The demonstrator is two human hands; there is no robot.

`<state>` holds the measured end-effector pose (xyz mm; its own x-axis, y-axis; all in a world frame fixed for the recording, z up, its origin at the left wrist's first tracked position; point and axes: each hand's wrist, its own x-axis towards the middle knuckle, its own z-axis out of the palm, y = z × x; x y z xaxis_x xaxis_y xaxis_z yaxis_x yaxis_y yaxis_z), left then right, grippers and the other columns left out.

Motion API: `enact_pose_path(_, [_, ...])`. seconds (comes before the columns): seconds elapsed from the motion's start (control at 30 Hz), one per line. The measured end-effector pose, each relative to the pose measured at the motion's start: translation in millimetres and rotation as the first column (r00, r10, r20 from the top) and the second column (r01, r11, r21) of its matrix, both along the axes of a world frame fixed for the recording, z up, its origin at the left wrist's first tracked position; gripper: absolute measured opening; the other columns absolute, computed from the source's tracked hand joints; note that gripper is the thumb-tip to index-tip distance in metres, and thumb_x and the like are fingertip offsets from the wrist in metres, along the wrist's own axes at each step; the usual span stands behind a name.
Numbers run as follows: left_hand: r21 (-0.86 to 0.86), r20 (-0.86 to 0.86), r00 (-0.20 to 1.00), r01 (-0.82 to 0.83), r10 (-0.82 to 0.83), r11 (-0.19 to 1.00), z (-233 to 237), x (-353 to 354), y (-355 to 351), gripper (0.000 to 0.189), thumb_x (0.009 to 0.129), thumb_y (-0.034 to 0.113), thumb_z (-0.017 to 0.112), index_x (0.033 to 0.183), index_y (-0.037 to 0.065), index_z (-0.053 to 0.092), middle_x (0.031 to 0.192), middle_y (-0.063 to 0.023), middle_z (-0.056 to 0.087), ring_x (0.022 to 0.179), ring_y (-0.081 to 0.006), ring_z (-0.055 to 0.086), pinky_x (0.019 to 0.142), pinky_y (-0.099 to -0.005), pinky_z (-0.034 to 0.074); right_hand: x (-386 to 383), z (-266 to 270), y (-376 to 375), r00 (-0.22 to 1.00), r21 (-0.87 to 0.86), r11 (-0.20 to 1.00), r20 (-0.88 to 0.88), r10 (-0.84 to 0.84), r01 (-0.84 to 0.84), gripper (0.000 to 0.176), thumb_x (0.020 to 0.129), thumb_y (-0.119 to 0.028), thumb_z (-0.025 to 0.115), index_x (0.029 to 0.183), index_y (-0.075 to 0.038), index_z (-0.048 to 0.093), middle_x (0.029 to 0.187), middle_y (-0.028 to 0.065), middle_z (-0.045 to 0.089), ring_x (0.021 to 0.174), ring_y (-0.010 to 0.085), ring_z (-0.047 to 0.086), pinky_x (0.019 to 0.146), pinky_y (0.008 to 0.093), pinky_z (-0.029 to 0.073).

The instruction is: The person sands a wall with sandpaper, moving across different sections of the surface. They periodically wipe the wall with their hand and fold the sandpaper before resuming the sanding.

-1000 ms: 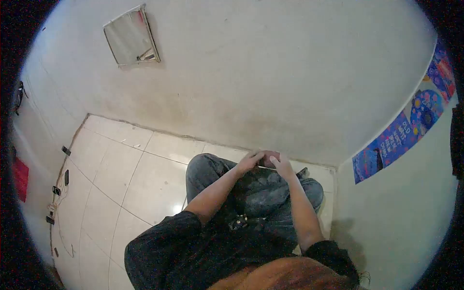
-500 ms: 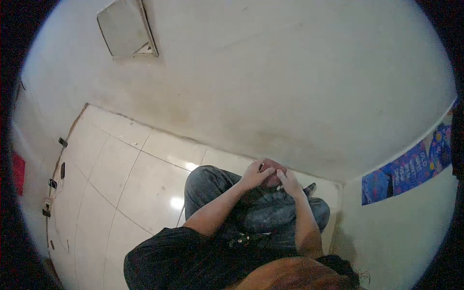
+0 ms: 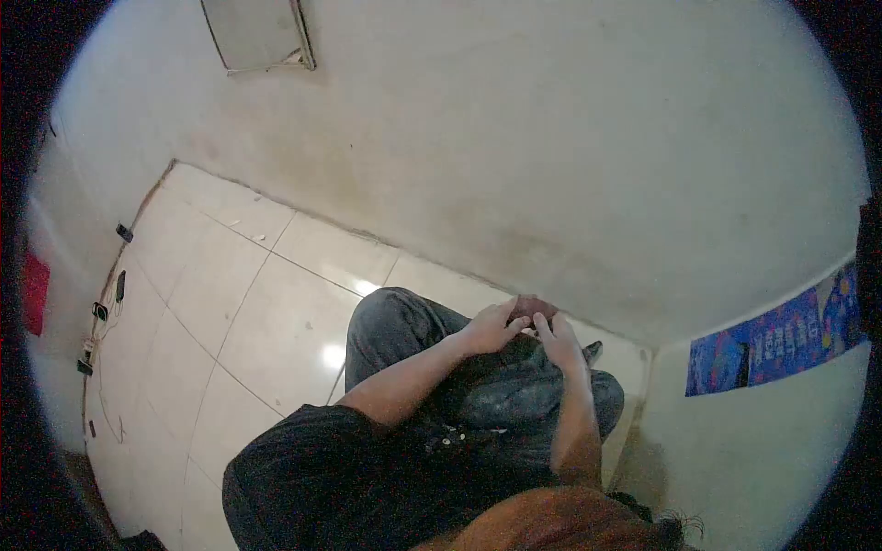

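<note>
In the head view, my left hand (image 3: pixel 493 329) and my right hand (image 3: pixel 560 344) grip a small reddish-brown object (image 3: pixel 535 309) between them, above my folded legs. It looks flat and soft, but its kind cannot be made out. Both thumbs lie along its near side, and the other fingers are mostly hidden around or under it. Below the hands are my dark jeans (image 3: pixel 501 404). Several small pale bits (image 3: pixel 447 441) show in my lap, too small to name.
I sit on a pale tiled floor (image 3: pixel 276 340) close to a wall (image 3: pixel 514 138). Phone-like dark devices (image 3: pixel 120 286) and cables line the left wall. A blue poster (image 3: pixel 781 335) hangs at right, and a framed panel (image 3: pixel 257 37) is mounted above.
The view has tilted down slightly, so the wall panel sits higher. Both hands still hold the reddish-brown object; the left hand has shifted, and the object looks flatter from here.
</note>
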<state>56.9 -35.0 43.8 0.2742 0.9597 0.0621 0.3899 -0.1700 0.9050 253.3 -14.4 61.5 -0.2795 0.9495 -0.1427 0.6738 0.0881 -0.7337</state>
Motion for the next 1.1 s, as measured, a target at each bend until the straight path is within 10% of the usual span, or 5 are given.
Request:
enact_pose_path(0.7, [-0.237,0.486,0.873,0.184,-0.047,0.954,27,-4,-5,0.047,0.096,0.032,0.06,0.132,0.003,0.053,0.132,-0.008,0.058,0.121,-0.0201,0.053,0.107,-0.0347,0.038,16,-73,22,0.994,0.131,0.991,-0.106,0.04,-0.025,0.047,0.094,-0.041,0.056,0.129,-0.009,0.055,0.123,0.0204,0.062,0.116,0.0386,0.057,0.098,0.0442,0.043])
enact_pose_path(1.1, [-0.188,0.842,0.522,0.516,-0.133,0.836,17,-8,10,0.063,0.092,0.039,0.062,0.141,0.002,0.045,0.14,-0.0077,0.052,0.128,-0.0196,0.048,0.111,-0.0325,0.032,16,-44,17,0.955,0.093,0.992,-0.274,0.111,-0.089,0.047,0.091,-0.032,0.062,0.125,-0.001,0.056,0.112,0.0191,0.065,0.103,0.0301,0.062,0.089,0.0404,0.049])
